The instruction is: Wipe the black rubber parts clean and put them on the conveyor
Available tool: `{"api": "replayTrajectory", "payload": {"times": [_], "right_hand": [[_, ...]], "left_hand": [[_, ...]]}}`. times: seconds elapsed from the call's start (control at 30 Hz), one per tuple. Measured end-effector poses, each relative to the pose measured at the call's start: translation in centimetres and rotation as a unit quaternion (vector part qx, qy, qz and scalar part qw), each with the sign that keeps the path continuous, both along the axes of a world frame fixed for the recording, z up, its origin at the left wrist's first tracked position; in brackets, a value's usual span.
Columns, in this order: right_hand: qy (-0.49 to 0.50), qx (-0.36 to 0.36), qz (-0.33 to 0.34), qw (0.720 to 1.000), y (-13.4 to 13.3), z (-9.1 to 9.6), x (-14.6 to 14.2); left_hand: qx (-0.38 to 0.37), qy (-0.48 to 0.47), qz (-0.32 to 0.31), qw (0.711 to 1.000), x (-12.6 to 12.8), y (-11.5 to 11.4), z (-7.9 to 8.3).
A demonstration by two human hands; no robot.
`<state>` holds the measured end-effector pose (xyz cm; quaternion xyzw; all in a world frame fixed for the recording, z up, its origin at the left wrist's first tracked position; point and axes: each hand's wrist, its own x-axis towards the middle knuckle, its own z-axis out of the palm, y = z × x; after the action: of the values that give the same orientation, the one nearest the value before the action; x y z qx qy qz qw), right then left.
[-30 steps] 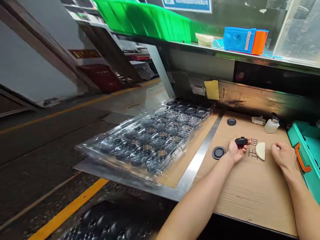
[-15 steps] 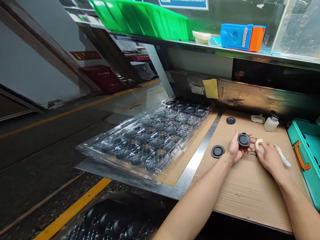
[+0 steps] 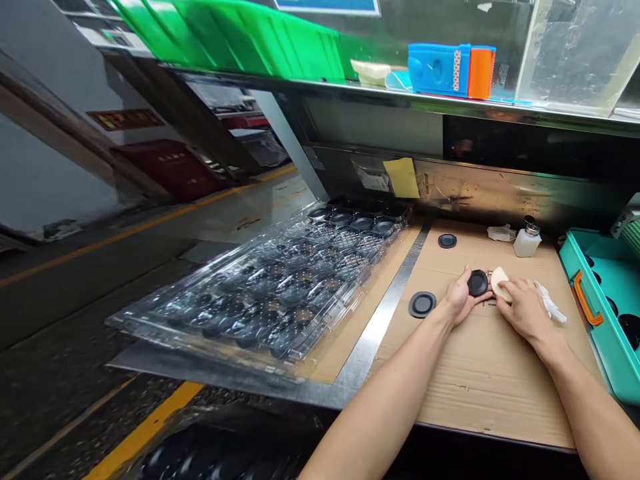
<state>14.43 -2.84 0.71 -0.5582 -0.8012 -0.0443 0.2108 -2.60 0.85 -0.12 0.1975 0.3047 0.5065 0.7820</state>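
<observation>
My left hand (image 3: pixel 457 298) is closed on a small round black part (image 3: pixel 477 283), held just above the cardboard sheet (image 3: pixel 475 380). My right hand (image 3: pixel 520 308) grips a cream-coloured pad (image 3: pixel 499 284) and presses it against the right edge of that part. A white cloth (image 3: pixel 550 305) trails from under my right hand. Two more black round parts lie on the cardboard, one (image 3: pixel 422 305) left of my left hand and one (image 3: pixel 447 241) further back.
A clear blister tray (image 3: pixel 270 293) of several black parts lies on the left. A small white bottle (image 3: pixel 527 239) stands at the back. A teal bin (image 3: pixel 597 313) with an orange handle sits right. Green bins (image 3: pixel 260 40) and a blue box (image 3: pixel 440 67) are on the shelf above.
My right hand picked up the cream pad from the cardboard and brought it left against the black part. My left hand turned the part face up.
</observation>
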Motion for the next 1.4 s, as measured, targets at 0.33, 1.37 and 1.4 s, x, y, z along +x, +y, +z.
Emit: {"api": "replayTrajectory", "payload": {"times": [0.33, 1.37, 1.4], "right_hand": [[-0.029, -0.089, -0.113, 0.989, 0.8, 0.2, 1.0], [-0.026, -0.083, -0.120, 0.989, 1.1, -0.5, 1.3], [-0.024, -0.083, -0.120, 0.989, 1.0, -0.5, 1.3]], "left_hand": [[-0.011, -0.130, -0.049, 0.990, -1.6, -0.1, 1.7], [0.348, 0.695, 0.082, 0.624, -0.4, -1.3, -0.8], [0.339, 0.704, 0.083, 0.618, -0.4, -1.3, -0.8]]}}
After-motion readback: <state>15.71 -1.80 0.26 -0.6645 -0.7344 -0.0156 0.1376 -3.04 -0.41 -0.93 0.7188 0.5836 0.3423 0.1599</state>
